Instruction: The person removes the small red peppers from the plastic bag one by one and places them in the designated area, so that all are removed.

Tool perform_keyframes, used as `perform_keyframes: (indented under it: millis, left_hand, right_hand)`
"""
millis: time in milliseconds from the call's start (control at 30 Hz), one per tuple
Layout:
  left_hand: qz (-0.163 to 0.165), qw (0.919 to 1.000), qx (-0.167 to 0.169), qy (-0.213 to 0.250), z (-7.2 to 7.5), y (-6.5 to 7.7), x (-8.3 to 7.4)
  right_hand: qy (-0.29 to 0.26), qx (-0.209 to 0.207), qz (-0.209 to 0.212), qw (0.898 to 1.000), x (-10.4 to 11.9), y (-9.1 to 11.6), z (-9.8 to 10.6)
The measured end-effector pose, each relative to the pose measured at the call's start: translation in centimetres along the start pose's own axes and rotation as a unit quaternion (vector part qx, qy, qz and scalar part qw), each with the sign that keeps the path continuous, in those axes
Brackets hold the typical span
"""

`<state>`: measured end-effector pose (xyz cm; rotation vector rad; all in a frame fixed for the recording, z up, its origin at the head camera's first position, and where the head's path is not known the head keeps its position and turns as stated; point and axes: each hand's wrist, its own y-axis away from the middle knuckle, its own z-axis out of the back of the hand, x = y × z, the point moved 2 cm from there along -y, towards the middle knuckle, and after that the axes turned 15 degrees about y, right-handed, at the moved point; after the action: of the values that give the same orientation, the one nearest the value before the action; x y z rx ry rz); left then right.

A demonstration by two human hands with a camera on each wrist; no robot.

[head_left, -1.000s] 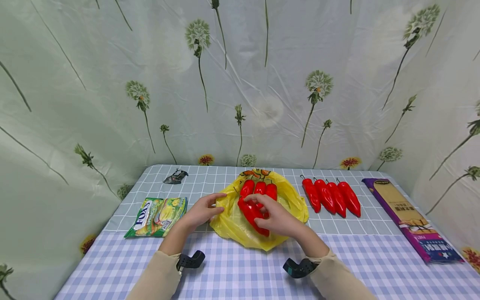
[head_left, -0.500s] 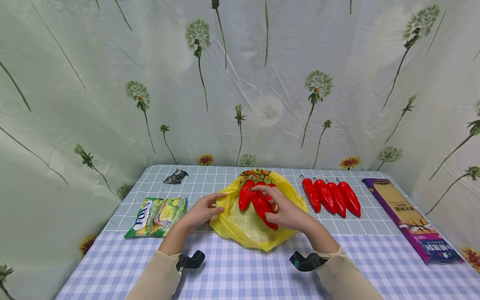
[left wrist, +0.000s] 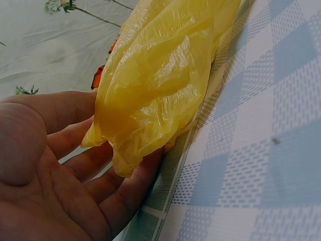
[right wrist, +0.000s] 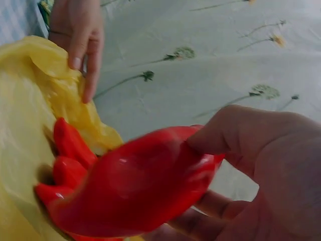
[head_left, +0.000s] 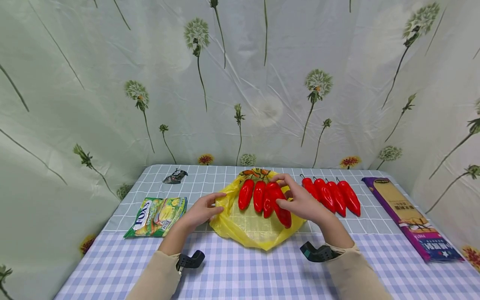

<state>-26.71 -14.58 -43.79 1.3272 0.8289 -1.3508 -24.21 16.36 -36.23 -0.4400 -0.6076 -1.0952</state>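
A yellow plastic bag (head_left: pixel 247 233) lies spread with its mouth wide in the middle of the table. My left hand (head_left: pixel 202 211) holds its left edge, the bag's crumpled rim (left wrist: pixel 135 135) lying between thumb and fingers in the left wrist view. My right hand (head_left: pixel 303 204) grips a glossy red pepper (head_left: pixel 279 206) over the right part of the bag, thumb on the near side. Three more red peppers (head_left: pixel 246 194) lie side by side inside the bag, left of the held one. In the right wrist view the held pepper (right wrist: pixel 140 181) partly covers them.
Several red peppers (head_left: pixel 348 198) form a row right of the bag. Far right lies a purple pasta packet (head_left: pixel 412 221). On the left are a green FOX'S candy bag (head_left: pixel 157 216) and a small black wrapper (head_left: pixel 175 176). A patterned curtain (head_left: pixel 262 83) rises behind the table.
My right hand has moved to the right and slightly away from me with the red pepper, uncovering the peppers lying in the bag. My left hand stays at the bag's edge.
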Motion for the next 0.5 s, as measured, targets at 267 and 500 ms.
perform_keyframes:
  millis: [267,500]
  left_hand:
    - [0.002,1.0000,-0.004,-0.004,0.0,0.0,0.0]
    - [-0.001,1.0000,-0.003,-0.002,-0.1,0.1,-0.2]
  right_hand:
    - [0.025,0.006,-0.018,1.000,-1.0,0.6,1.7]
    - [0.030,0.007,-0.043,0.999,-2.4,1.4,3.4]
